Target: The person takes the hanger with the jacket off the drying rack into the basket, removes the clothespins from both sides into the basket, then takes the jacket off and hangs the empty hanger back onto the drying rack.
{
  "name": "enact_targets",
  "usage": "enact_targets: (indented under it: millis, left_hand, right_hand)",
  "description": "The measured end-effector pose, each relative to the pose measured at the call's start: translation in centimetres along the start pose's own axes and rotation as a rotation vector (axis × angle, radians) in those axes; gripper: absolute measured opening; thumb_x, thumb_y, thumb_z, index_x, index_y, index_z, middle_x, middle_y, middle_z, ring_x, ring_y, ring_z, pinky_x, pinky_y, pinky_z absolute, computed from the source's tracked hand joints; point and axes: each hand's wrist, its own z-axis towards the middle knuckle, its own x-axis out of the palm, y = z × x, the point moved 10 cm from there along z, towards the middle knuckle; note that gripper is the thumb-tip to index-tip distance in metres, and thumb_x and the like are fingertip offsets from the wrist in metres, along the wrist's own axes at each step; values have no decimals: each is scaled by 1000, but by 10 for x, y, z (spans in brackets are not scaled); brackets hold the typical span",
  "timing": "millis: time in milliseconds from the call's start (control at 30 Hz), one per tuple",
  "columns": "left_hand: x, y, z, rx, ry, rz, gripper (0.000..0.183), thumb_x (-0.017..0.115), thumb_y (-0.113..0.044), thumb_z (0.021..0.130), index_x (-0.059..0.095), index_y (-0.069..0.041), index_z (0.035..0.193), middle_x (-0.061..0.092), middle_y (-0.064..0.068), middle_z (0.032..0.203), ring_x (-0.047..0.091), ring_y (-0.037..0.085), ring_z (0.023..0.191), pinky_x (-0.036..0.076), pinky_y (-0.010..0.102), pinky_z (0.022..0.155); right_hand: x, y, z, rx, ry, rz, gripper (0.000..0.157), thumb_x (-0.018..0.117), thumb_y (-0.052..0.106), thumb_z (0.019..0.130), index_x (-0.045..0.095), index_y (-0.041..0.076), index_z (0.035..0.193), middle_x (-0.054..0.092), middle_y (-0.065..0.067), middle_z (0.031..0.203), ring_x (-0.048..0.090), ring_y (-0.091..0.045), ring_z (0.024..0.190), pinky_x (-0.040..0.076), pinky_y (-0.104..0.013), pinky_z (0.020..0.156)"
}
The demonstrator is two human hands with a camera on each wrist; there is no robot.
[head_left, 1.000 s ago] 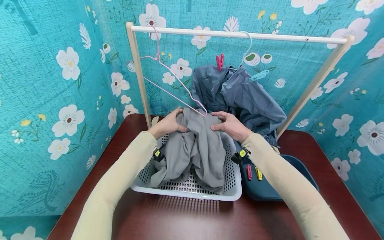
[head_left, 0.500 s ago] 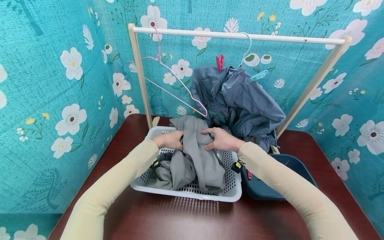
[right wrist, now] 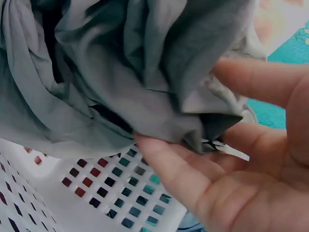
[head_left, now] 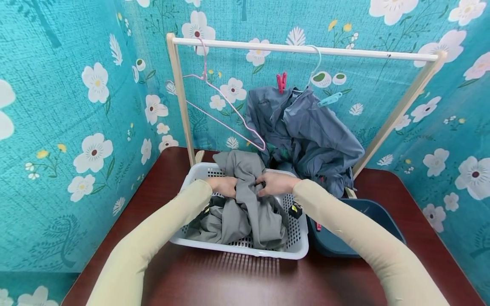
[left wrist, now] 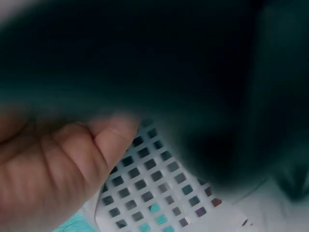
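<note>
A crumpled grey garment [head_left: 241, 216] lies in the white perforated basket [head_left: 237, 247], its far end bunched up over the back rim. My left hand [head_left: 225, 186] grips the garment's left side, the fingertips hidden in the folds. Dark cloth covers most of the left wrist view, where part of the left hand [left wrist: 63, 169] shows under it beside the basket wall. From the right, my right hand [head_left: 276, 183] holds the same bunched part. In the right wrist view, its fingers [right wrist: 178, 174] reach under the cloth edge, near a small white tag [right wrist: 234, 151].
Behind the basket stands a wooden rack [head_left: 306, 49] with a bare pink hanger [head_left: 235, 111]. A blue-grey garment [head_left: 306, 127] hangs beside it, with a red clothespin [head_left: 281, 82] and a light-blue clothespin [head_left: 330, 99]. A dark blue bin [head_left: 340, 246] stands right of the basket.
Both hands have come down and nearer with the garment, away from below the pink hanger. They are closer together, and the cloth between them is more bunched.
</note>
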Motion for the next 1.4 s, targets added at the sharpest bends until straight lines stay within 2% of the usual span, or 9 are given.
enact_targets:
  millis: [167, 333, 500, 667, 833, 933, 1067, 1233, 1400]
  left_hand:
    - [0, 4, 7, -56, -11, 17, 34, 59, -23, 93, 55, -7, 122, 54, 6, 91, 49, 18, 77, 38, 33, 73]
    - [-3, 7, 11, -76, -34, 34, 34, 60, -21, 91, 55, -5, 122, 56, 8, 105, 51, 20, 86, 38, 33, 74]
    - [-5, 9, 10, -80, -37, -2, 39, 61, -19, 91, 51, -6, 126, 55, 11, 108, 51, 20, 84, 39, 34, 74]
    - [-22, 7, -10, -52, -54, 15, 51, 59, -23, 92, 43, -2, 136, 51, 19, 123, 54, 25, 91, 43, 36, 79]
    - [-73, 15, -42, -92, -325, -19, 40, 55, -29, 96, 53, -5, 128, 54, 15, 125, 55, 26, 101, 45, 38, 82]
    - [-95, 29, -54, -177, -465, -90, 49, 51, -34, 98, 44, -8, 138, 52, 15, 127, 57, 22, 80, 46, 36, 71]
    - [-94, 50, -49, -271, -450, -246, 70, 47, -39, 98, 14, -9, 152, 44, 20, 135, 53, 18, 65, 48, 37, 70]
    - [-80, 59, -29, -212, -357, -614, 78, 49, -35, 98, -1, -11, 153, 20, 18, 152, 52, 32, 113, 45, 43, 92]
    - [-76, 54, -15, -154, -305, -762, 83, 56, -35, 96, 0, -12, 153, 7, 14, 156, 31, 38, 133, 44, 42, 93]
  right_hand:
    - [4, -4, 8, 14, 34, 57, 12, 57, 17, 94, 61, 6, 96, 49, -2, 71, 40, -14, 58, 37, -30, 58]
    - [3, -9, 14, 58, 22, 107, 14, 56, 19, 95, 59, 7, 91, 42, -1, 65, 37, -15, 55, 35, -30, 56]
    - [2, -14, 17, 60, 49, 87, 29, 54, 24, 97, 59, 5, 117, 53, -6, 86, 47, -18, 70, 40, -33, 66]
    - [-10, -18, 10, 17, 60, 126, 40, 50, 27, 99, 52, 7, 133, 53, -12, 125, 54, -22, 99, 46, -37, 82]
    - [-46, -25, 0, 12, -122, 344, 38, 49, 21, 100, 52, 3, 133, 49, -17, 133, 50, -31, 117, 45, -39, 91]
    - [-59, -35, 0, 27, -221, 484, 42, 49, 19, 100, 44, 1, 137, 41, -22, 138, 44, -35, 123, 42, -43, 95]
    - [-60, -50, 8, 67, -237, 683, 54, 50, 16, 99, 28, 1, 146, 28, -24, 146, 36, -36, 131, 39, -44, 99]
    - [-53, -64, 22, 89, -216, 919, 58, 47, 12, 100, 19, 1, 149, 29, -24, 147, 28, -36, 136, 35, -44, 102]
    - [-50, -62, 35, 41, -216, 883, 58, 50, 8, 98, 23, 1, 149, 32, -22, 146, 44, -31, 119, 38, -41, 94]
